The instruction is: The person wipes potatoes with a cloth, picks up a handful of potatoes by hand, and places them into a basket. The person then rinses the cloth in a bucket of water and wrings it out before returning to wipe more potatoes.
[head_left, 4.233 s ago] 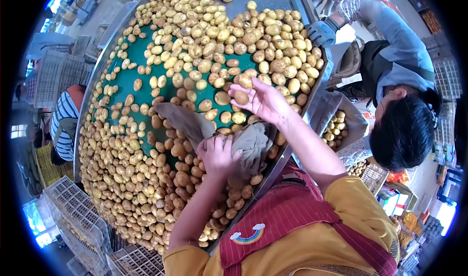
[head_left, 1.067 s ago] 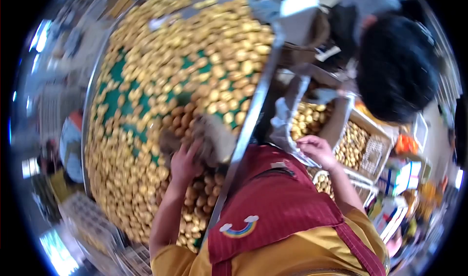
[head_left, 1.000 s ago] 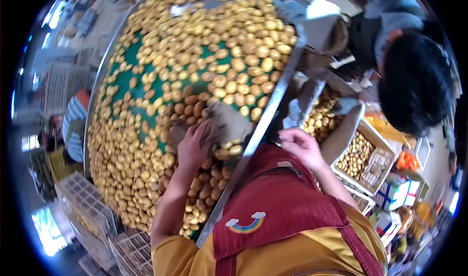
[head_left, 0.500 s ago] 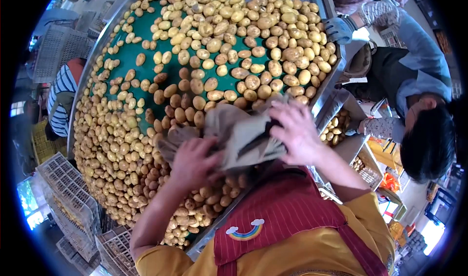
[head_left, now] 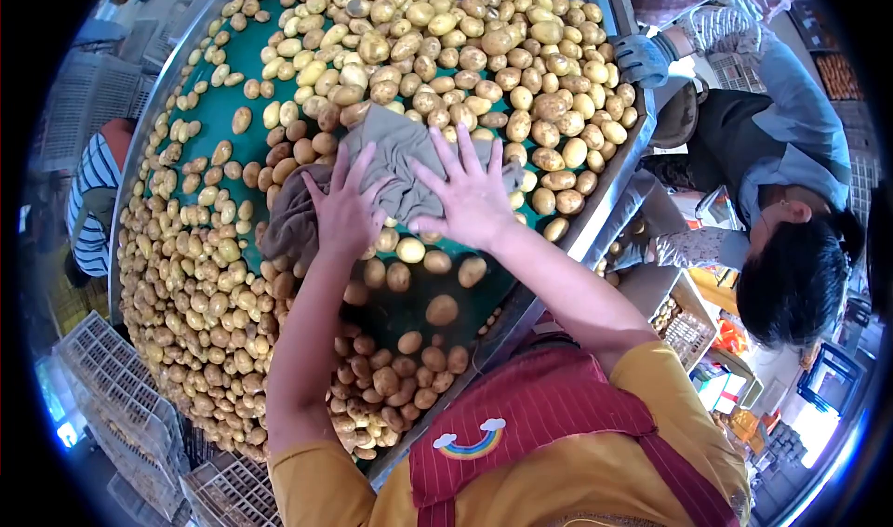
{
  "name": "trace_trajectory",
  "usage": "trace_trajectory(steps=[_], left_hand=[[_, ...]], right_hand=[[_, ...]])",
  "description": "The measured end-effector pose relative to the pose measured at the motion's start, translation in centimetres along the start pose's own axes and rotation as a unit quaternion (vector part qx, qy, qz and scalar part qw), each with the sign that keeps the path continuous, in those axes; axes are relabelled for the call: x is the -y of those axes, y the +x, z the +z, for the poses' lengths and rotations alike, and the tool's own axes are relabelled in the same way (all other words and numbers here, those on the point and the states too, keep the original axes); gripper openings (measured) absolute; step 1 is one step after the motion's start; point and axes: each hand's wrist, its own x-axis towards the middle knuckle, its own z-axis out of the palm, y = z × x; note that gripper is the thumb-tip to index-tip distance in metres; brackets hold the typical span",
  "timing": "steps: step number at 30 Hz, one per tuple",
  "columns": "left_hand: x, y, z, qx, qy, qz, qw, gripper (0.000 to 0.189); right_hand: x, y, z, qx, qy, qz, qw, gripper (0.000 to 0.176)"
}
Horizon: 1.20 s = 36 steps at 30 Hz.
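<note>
A crumpled grey-brown cloth point(head_left: 391, 146) lies over potatoes in the middle of the green-surfaced sorting table point(head_left: 400, 318). Both of my hands press on it with fingers spread. My left hand point(head_left: 346, 206) rests on the left part of the cloth, beside its darker bunched end. On the right part, my right hand point(head_left: 465, 197) lies flat with the fingers pointing away from me. Loose potatoes point(head_left: 200, 285) crowd around the cloth on all sides. Between my forearms a few potatoes lie scattered on the green surface.
A metal rim point(head_left: 614, 178) edges the table. At the right, a co-worker with a blue glove point(head_left: 642, 60) touches that rim. Another person in a striped top point(head_left: 93, 206) is at the far left. Plastic crates point(head_left: 121, 378) stack at lower left; a potato crate point(head_left: 688, 322) stands right.
The cloth, earlier bunched up near my body, is now spread farther out over the potatoes. My hands have moved forward and opened flat on it, baring green surface nearer me.
</note>
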Motion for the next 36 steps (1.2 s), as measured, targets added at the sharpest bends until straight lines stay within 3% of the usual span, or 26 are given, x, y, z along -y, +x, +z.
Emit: trace_trajectory(steps=[3, 4, 5, 7, 9, 12, 13, 14, 15, 17, 20, 23, 24, 25, 27, 29, 30, 34, 36], left_hand=[[1.8, -4.3, 3.7, -0.023, 0.045, 0.086, 0.995, 0.043], [-0.8, -6.0, 0.6, 0.041, -0.072, 0.053, 0.995, 0.044], [-1.2, -8.2, 0.9, 0.048, -0.083, 0.057, 0.994, 0.046], [-2.8, -11.5, 0.2, 0.061, -0.065, 0.087, 0.992, 0.047], [-3.4, -13.4, 0.6, 0.033, -0.074, 0.095, 0.992, 0.05], [-2.8, -12.4, -1.5, 0.046, -0.132, 0.046, 0.989, 0.05], [-2.3, -11.3, -1.6, -0.036, -0.094, 0.054, 0.993, 0.056], [-1.5, -10.0, -2.2, -0.046, -0.149, 0.021, 0.988, 0.058], [-0.9, -8.7, -3.5, -0.056, -0.204, -0.012, 0.977, 0.06], [-0.3, -5.8, -8.2, -0.097, -0.122, -0.012, 0.988, 0.062], [-1.4, -3.0, -13.6, -0.232, -0.061, 0.021, 0.971, 0.059], [-2.4, -1.6, -13.1, -0.344, 0.003, 0.065, 0.937, 0.046], [-2.2, -1.3, -10.6, -0.362, 0.01, 0.077, 0.929, 0.043], [-2.3, -1.4, -8.1, -0.318, -0.021, 0.077, 0.945, 0.053], [-3.0, 0.1, -4.1, -0.131, -0.057, 0.055, 0.988, 0.068], [-2.7, 2.9, 0.1, 0.048, -0.043, 0.048, 0.997, 0.087], [-2.8, 4.7, 0.5, 0.088, -0.022, 0.04, 0.995, 0.088], [-0.2, 11.4, 0.5, 0.039, 0.01, 0.098, 0.994, 0.082], [1.9, 15.4, 0.5, 0.022, 0.027, 0.08, 0.996, 0.084]], right_hand=[[0.7, -4.5, -1.0, 0.075, 0.048, -0.035, 0.995, 0.083], [0.8, -6.2, -1.6, 0.095, 0.056, -0.046, 0.993, 0.079], [0.7, -7.7, -2.3, 0.119, 0.039, -0.066, 0.99, 0.074], [0.3, -9.8, -1.4, 0.065, 0.076, -0.086, 0.991, 0.071], [-0.3, -10.4, -2.6, 0.118, 0.149, -0.048, 0.981, 0.056], [-1.7, -8.3, -5.1, -0.019, 0.319, -0.044, 0.947, 0.053], [-2.2, -7.1, -5.9, -0.043, 0.402, -0.049, 0.913, 0.053], [-2.3, -6.0, -7.0, -0.091, 0.414, -0.057, 0.904, 0.055], [-2.6, -4.6, -8.0, -0.121, 0.394, -0.075, 0.908, 0.055], [-3.2, -2.2, -10.6, -0.165, 0.359, -0.085, 0.915, 0.056], [-3.6, -0.8, -15.3, -0.239, 0.29, -0.09, 0.922, 0.061], [-3.6, -2.0, -16.3, -0.321, 0.137, -0.084, 0.933, 0.067], [-3.9, -2.9, -15.1, -0.289, 0.101, -0.074, 0.949, 0.069], [-5.1, -3.3, -11.7, -0.257, 0.043, -0.069, 0.963, 0.068], [-4.4, -3.1, -5.9, -0.093, -0.019, 0.008, 0.995, 0.064], [-5.8, -1.7, -1.4, 0.066, -0.015, 0.043, 0.997, 0.062], [-6.3, -0.3, -1.3, 0.048, 0.031, 0.037, 0.998, 0.058], [-10.3, 7.0, -1.9, 0.007, -0.045, 0.002, 0.999, 0.056], [-12.8, 11.8, -1.8, -0.012, -0.074, 0.001, 0.997, 0.06]])
